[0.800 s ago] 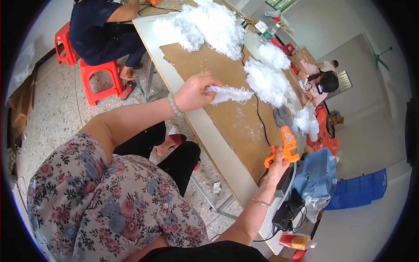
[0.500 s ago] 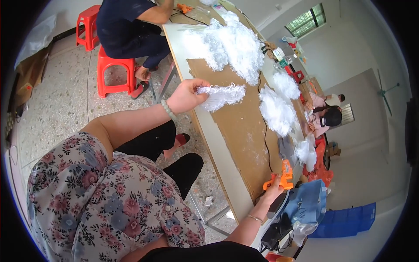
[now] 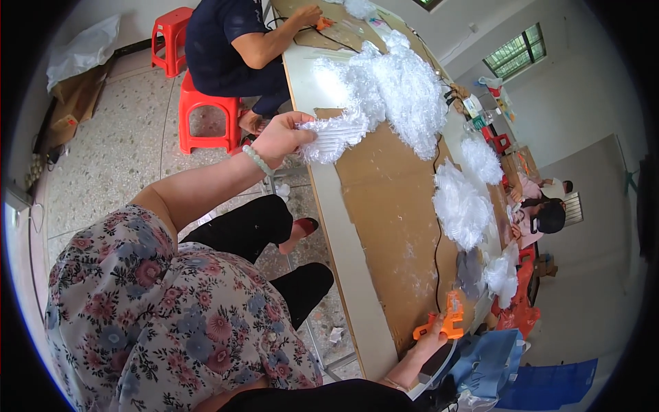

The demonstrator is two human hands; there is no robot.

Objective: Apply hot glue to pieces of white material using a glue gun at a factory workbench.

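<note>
Hands number two in my head view, and each grip is occupied. My left hand (image 3: 279, 139) pinches one white fringed piece (image 3: 333, 139) between thumb and fingers, closed on its left end. My right hand (image 3: 427, 347) wraps around the handle of one orange glue gun (image 3: 452, 317); I cannot tell whether the trigger is pressed.

On the counter (image 3: 350, 261) I count five white fluffy heaps: one large heap (image 3: 408, 96) beyond the left hand, two middling ones (image 3: 463, 209) (image 3: 482, 161) along the far side, a smaller one (image 3: 502, 276) past the glue gun, and one (image 3: 359, 8) partly cut off at the top. One grey piece (image 3: 471, 275) lies just beside the smaller heap, and one black cord (image 3: 437, 268) runs across the big cardboard sheet (image 3: 398, 226). Two red stools (image 3: 171, 34) (image 3: 199, 103) stand at the left, the nearer one under a seated co-worker in dark clothes (image 3: 223, 55).

As for the white fringed piece, it stretches rightward from the left grip, ribbed face toward me, over the counter's near edge and a corner of the cardboard. Its far end overlaps the large heap in my view; I cannot tell whether they touch. The right grip is well apart from it, with the glue gun's nozzle pointing away from my wrist.
</note>
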